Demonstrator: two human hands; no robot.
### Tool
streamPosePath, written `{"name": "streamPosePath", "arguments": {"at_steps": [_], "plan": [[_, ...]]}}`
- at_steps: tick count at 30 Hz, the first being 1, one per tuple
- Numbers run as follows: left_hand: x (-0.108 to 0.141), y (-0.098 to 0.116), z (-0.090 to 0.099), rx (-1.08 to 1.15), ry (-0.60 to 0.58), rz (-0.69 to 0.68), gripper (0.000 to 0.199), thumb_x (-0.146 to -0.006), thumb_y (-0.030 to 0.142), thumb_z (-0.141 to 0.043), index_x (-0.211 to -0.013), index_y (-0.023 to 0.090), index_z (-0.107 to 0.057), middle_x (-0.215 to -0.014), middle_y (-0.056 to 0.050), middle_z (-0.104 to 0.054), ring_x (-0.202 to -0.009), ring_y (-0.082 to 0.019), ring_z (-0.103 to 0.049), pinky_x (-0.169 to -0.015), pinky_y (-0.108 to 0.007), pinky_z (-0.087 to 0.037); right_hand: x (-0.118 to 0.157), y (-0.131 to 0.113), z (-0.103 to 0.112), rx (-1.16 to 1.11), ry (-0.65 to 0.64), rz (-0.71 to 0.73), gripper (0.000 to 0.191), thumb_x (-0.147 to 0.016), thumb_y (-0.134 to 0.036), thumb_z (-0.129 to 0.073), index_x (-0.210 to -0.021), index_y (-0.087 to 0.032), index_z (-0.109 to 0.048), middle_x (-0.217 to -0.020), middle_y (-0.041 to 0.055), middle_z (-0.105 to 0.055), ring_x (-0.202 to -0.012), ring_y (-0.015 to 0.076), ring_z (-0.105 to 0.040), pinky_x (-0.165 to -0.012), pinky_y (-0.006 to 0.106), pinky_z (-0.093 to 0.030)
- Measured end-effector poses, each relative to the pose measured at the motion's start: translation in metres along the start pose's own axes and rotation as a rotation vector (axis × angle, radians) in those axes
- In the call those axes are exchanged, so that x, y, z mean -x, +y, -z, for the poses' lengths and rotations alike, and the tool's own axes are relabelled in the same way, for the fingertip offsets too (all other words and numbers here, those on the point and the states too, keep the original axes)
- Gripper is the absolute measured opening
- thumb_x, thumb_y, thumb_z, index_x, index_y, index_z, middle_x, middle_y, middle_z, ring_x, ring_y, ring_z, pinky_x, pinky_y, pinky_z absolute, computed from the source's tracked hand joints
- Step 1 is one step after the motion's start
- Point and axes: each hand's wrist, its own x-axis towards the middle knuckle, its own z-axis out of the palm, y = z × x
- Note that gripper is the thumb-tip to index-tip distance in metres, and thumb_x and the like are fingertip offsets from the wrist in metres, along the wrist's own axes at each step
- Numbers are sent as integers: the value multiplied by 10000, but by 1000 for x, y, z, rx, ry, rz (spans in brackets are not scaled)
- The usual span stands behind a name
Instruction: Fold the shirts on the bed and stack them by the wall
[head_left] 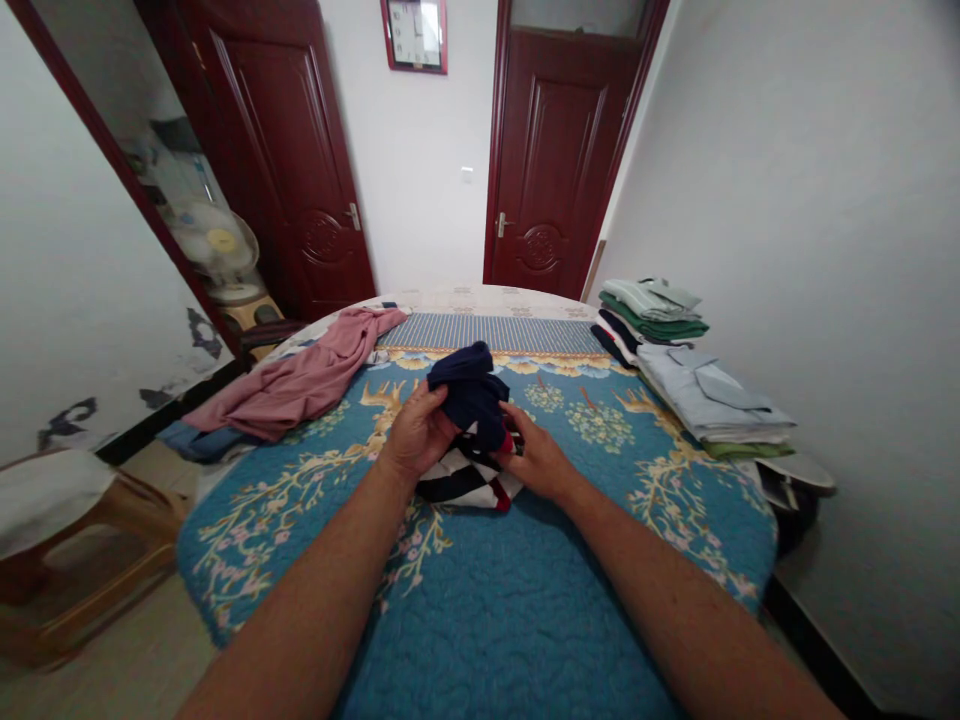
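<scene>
A garment (469, 485) with navy, white, black and red parts lies bunched in the middle of the blue floral table cover (495, 610). Its navy part (471, 385) is lifted above the rest. My left hand (420, 430) pinches the left side of the navy cloth between thumb and fingers. On the right side, my right hand (536, 450) grips the cloth near a red edge, its fingertips partly hidden by the fabric.
Pink clothing (307, 375) lies loosely at the table's left, over blue denim (199, 440). Folded clothes (652, 305) are stacked at the back right, with a light blue folded shirt (705, 385) in front. A stool (90, 540) stands at the left.
</scene>
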Motion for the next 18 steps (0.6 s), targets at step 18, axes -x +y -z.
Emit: {"name": "streamPosePath", "arguments": {"at_steps": [18], "plan": [[-29,70,87,327,460,-336,394,-1006,275,-514,-1267,117,-763,-1181,-141,-830,-1249,-294,-744,-1187,-482,-539,-20,32,15,418,47,-119,143,-905,-181,-579,-869,-244,-702,-888,72,-717,-884,252,-648,-871,365,-473]]}}
